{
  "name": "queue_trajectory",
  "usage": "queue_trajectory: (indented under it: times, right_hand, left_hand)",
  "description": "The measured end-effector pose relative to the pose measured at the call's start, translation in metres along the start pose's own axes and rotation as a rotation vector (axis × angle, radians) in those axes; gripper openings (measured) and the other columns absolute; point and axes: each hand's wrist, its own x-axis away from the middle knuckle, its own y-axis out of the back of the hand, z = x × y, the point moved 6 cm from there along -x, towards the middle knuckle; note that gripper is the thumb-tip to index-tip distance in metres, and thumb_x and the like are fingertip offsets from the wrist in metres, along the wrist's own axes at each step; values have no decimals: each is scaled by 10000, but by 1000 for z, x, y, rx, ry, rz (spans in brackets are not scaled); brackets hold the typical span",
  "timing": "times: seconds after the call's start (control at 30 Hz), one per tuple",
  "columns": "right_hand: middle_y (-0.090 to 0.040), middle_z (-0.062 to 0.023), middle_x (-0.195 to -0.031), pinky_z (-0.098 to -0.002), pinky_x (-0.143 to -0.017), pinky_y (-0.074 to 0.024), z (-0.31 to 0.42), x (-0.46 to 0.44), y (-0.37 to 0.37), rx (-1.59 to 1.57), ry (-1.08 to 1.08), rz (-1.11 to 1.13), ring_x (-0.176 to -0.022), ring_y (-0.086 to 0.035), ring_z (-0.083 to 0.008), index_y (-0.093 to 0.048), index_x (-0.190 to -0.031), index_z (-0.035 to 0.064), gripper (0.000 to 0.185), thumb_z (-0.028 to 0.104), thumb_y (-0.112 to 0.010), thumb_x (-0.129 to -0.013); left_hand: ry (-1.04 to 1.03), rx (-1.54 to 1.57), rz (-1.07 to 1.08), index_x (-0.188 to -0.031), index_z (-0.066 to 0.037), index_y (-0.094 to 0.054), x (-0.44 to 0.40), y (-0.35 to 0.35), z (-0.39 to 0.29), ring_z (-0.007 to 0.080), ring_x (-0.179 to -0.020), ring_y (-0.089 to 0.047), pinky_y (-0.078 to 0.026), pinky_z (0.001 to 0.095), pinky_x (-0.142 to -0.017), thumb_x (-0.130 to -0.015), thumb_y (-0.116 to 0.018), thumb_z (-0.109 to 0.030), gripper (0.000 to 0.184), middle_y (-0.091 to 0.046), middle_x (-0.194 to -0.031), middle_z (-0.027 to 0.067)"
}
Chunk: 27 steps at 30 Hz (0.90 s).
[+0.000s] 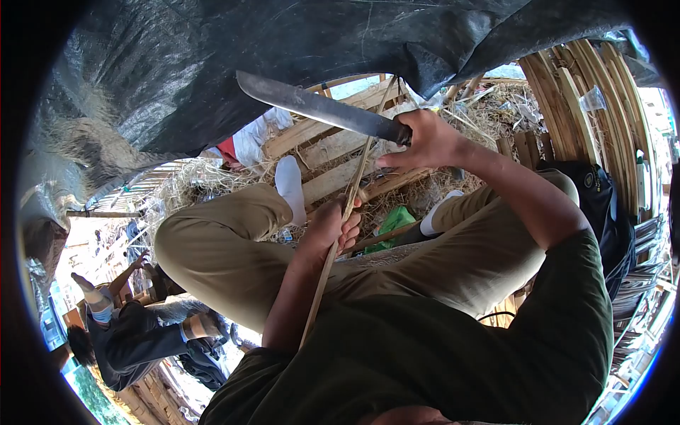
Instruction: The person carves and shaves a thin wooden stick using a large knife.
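Note:
My right hand (431, 140) is closed round the dark handle of a machete (312, 103), whose long blade points to the upper left. Lower down, my left hand (336, 225) wraps its fingers round a thin bamboo strip (324, 278). The strip runs slantwise from near my chest up past the base of the blade. Blade and strip cross close to the handle; whether they touch I cannot tell. Both hands are above my bent legs, clad in khaki trousers (212, 225).
A dark tarpaulin (177, 64) hangs overhead at the front. Wooden slats (333, 150) and scattered shavings lie below, with a green plastic bag (397, 224). Split bamboo pieces (567, 106) and a black bag (598, 202) are at the right. Another person (138, 340) sits at the lower left.

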Motion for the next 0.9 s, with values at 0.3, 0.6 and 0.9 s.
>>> queue_trajectory:
  times: [0.3, 0.6, 0.9]
  right_hand:
    - [-668, -120, -723, -387, -647, -533, -44, 5, -33, 193, -120, 26, -710, -696, -290, -623, -851, 35, 315, 211, -817, -675]
    - [-678, -156, -757, -469, -748, -548, -50, -5, -62, 387, -227, 311, -779, -692, -339, -654, -771, 42, 588, 629, -661, -794]
    - [-615, -168, -594, -482, -646, -514, -37, -5, -97, 65, -137, 336, -602, -630, -338, -682, -700, 0, 847, 784, -426, -893]
  left_hand:
    - [-13, 45, 30, -1011, -119, -497, 4, -1, 4, 53, -382, -306, -243, 222, -345, -1032, -424, -252, 153, -327, -520, -64]
    - [41, 263, 215, -959, -139, -527, 8, 2, 7, 43, -345, -324, -259, 209, -303, -1026, -405, -243, 174, -373, -516, -64]
    - [122, 646, 512, -961, -132, -579, 6, -6, 13, 57, -347, -394, -330, 213, -297, -1050, -377, -276, 265, -418, -517, -47]
